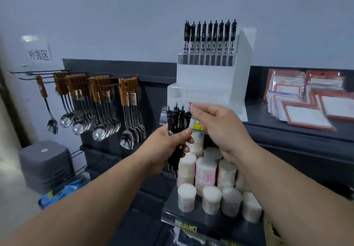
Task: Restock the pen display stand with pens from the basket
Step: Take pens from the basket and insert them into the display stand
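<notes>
Pen display stand [206,85], white and stepped, rises just behind and above your hands. Only its top tier carries a row of black pens [209,37]; the lower steps look unfilled. Your left hand [168,146] is closed around a bundle of black pens [175,119], and your right hand [220,127], fingers curled, seems to pinch the top of the rightmost one. Draw out one pen only, grip the others firmly, and seat it upright in a free slot. Far to the left of your hands, higher up, a paper sign [39,54] reads "补货区". Just above your right fingertips a red "T" [190,104] shows on the stand; the rest is hidden.
</notes>
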